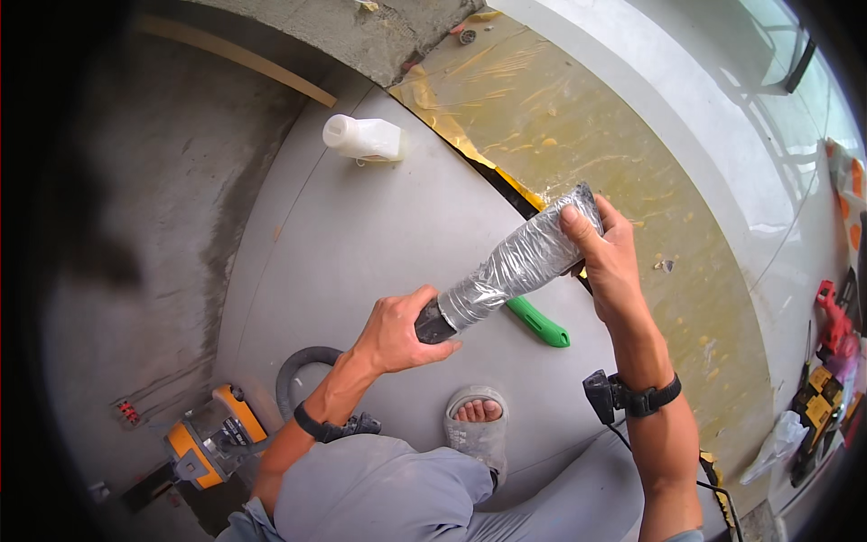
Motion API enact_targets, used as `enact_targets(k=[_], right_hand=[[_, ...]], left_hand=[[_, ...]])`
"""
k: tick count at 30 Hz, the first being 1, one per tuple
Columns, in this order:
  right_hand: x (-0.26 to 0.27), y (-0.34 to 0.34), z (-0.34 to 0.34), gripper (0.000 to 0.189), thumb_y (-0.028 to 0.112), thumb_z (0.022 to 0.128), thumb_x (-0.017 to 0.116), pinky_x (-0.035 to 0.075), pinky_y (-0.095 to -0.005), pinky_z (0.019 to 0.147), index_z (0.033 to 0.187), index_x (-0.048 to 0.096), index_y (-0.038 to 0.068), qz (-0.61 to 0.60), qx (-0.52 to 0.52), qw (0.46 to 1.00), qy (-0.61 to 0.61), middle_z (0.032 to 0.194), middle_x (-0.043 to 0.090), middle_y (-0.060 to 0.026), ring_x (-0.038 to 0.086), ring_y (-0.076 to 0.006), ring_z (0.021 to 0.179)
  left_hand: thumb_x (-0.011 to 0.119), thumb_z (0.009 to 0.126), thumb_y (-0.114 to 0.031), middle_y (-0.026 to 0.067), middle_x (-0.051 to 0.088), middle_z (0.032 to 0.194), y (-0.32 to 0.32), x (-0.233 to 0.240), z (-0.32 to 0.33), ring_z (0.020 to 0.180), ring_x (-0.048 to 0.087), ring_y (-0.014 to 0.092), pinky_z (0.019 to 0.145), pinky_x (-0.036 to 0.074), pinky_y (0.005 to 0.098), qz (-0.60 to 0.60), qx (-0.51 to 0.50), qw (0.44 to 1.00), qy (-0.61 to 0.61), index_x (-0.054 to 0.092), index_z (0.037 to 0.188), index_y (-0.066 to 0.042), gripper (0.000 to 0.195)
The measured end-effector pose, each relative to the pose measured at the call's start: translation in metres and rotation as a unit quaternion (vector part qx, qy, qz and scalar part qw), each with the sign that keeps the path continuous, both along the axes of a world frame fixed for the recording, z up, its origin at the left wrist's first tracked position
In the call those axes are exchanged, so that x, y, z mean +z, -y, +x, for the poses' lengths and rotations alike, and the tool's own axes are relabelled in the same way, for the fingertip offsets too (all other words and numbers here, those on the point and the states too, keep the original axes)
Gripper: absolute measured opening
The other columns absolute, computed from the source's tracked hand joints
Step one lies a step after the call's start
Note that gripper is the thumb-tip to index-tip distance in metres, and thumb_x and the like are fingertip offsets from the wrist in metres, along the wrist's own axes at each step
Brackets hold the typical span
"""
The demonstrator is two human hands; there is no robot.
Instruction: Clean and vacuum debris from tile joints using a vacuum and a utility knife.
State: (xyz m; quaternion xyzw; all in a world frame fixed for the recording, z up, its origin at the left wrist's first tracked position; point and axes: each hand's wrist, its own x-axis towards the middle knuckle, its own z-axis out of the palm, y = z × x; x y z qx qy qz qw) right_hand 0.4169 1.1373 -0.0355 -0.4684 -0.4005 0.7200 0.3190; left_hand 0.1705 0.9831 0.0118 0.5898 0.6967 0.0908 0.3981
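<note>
A tool with a body wrapped in silvery tape or film [518, 267] is held up at a slant between both hands. My left hand [399, 328] grips its black lower end, thumb and fingers around it. My right hand [606, 251] holds the wide upper end, thumb on top of the wrapping; the fingers behind are partly hidden. Below the wrapped tool a green plastic handle [542, 324] lies on the grey floor panel, its other end hidden by the tool. A white plastic bottle [366, 137] lies or stands further off on the same panel; its posture is unclear.
A grey hose [291, 369] curves beside my left forearm, near an orange and grey vacuum-like machine [215, 437]. Yellowish film [576, 129] covers the floor beyond the panel's edge. Red and yellow tools [823, 393] and a plastic bag [777, 444] lie at far right. My sandalled foot [476, 427] is below.
</note>
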Motion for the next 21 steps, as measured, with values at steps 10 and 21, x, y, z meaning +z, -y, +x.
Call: enact_targets(k=[10, 21], right_hand=[[-0.044, 0.043, -0.043, 0.068, 0.026, 0.083, 0.083, 0.041, -0.0492, 0.110, 0.138, 0.053, 0.000, 0.371, -0.067, 0.882, 0.284, 0.141, 0.055, -0.0231, 0.051, -0.0398, 0.131], [-0.043, 0.051, -0.088, 0.040, 0.012, 0.078, 0.076, 0.044, -0.0559, 0.109, 0.115, 0.062, 0.009, 0.588, 0.099, 0.759, 0.262, 0.114, 0.064, -0.0059, 0.060, -0.0271, 0.119]], left_hand=[[0.082, 0.076, -0.036, 0.0027, 0.064, 0.071, -0.013, 0.055, -0.023, 0.064, 0.058, 0.012, 0.061, 0.048, 0.0314, -0.229, 0.120, 0.961, 0.099, 0.069, 0.094, 0.001, 0.043], [0.084, 0.074, -0.034, 0.0109, 0.068, 0.082, -0.028, 0.087, -0.040, 0.071, 0.062, 0.016, 0.068, 0.051, 0.0332, -0.206, 0.049, 0.977, -0.035, 0.071, 0.100, 0.003, 0.047]])
